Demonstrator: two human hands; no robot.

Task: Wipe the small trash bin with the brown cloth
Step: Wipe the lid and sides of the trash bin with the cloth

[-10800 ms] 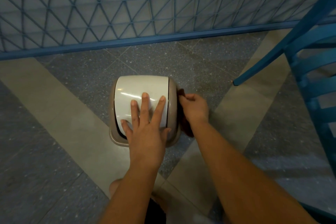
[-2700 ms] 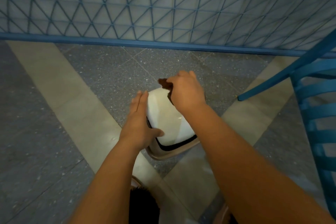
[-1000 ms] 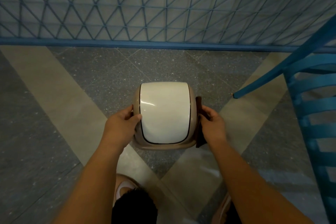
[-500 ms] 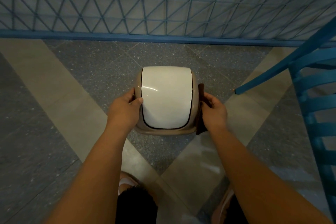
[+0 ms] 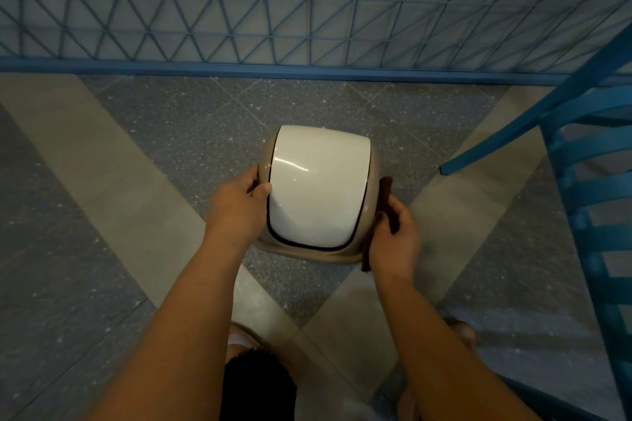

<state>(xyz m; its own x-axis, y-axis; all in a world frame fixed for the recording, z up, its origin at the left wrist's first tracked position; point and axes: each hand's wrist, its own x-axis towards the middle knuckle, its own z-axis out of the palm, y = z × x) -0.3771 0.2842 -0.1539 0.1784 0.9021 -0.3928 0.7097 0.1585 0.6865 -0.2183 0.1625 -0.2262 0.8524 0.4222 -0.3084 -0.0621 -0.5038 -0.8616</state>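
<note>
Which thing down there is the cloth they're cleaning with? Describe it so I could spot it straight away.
Start at the small trash bin with the glossy white lid, standing on the floor in front of the blue lattice fence. On the bin's right side, the right hand presses the brown cloth against it. It is the only dark, limp thing there.

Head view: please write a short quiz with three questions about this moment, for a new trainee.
1. True or false: the left hand presses flat on top of the white lid.
2. Which hand holds the brown cloth? A) left B) right C) neither
3. Fill in: the small trash bin stands on the ____.

Key:
1. False; it grips the bin's left side, thumb at the lid's edge.
2. B; the right hand holds it against the bin's right side.
3. Floor.
</note>
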